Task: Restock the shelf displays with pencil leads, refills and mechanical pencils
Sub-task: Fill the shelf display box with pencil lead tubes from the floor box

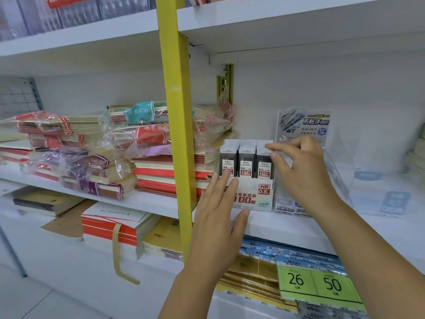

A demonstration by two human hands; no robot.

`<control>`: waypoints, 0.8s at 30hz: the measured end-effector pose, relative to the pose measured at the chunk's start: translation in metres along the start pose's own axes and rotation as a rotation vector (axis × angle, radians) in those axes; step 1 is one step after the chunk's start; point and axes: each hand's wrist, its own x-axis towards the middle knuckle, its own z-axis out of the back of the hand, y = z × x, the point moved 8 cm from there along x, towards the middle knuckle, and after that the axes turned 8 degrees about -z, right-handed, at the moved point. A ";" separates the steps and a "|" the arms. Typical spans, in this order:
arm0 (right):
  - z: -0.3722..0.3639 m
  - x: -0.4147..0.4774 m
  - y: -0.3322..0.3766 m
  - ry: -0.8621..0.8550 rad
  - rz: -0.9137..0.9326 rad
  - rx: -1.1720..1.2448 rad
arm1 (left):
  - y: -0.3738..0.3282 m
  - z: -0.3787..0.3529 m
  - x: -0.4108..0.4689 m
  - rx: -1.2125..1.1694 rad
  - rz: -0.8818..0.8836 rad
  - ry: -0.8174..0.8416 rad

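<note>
A white display carton (254, 196) marked "HB 0.5" stands on the white shelf (276, 224). It holds three rows of dark pencil lead cases (247, 162). My right hand (301, 173) reaches in from the right, its index finger and thumb pinching the top of a case in the right-hand row. My left hand (218, 212) is held flat with straight fingers right in front of the carton's left side, holding nothing. Right of the carton, partly hidden by my right hand, stands a clear acrylic lead display (303, 127) with a printed card.
A yellow shelf upright (177, 134) rises just left of the carton. Plastic-wrapped notebook stacks (115, 157) fill the shelf to the left. Another clear acrylic stand (379, 196) sits at the right. Green price tags (317, 284) and paper packs lie on the shelf below.
</note>
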 end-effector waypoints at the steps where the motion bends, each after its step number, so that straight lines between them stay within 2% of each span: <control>1: 0.000 0.000 0.000 0.006 0.010 -0.028 | 0.001 0.000 0.000 -0.003 0.002 0.000; 7: 0.006 -0.015 0.006 0.130 0.039 -0.038 | -0.008 0.002 -0.008 -0.022 0.019 -0.023; 10: 0.035 -0.032 0.018 0.092 0.080 0.120 | -0.018 0.010 -0.026 -0.013 0.027 -0.066; 12: 0.050 -0.054 0.024 0.129 0.113 0.262 | -0.027 0.013 -0.044 -0.008 0.000 -0.079; 16: 0.048 -0.128 0.011 0.349 0.141 0.323 | -0.038 -0.009 -0.091 -0.022 -0.026 0.074; 19: 0.026 -0.195 -0.039 0.499 -0.019 0.287 | -0.031 -0.048 -0.144 -0.082 0.065 0.289; 24: -0.025 -0.333 -0.159 0.846 -0.487 0.165 | -0.013 -0.117 -0.266 -0.177 0.325 0.626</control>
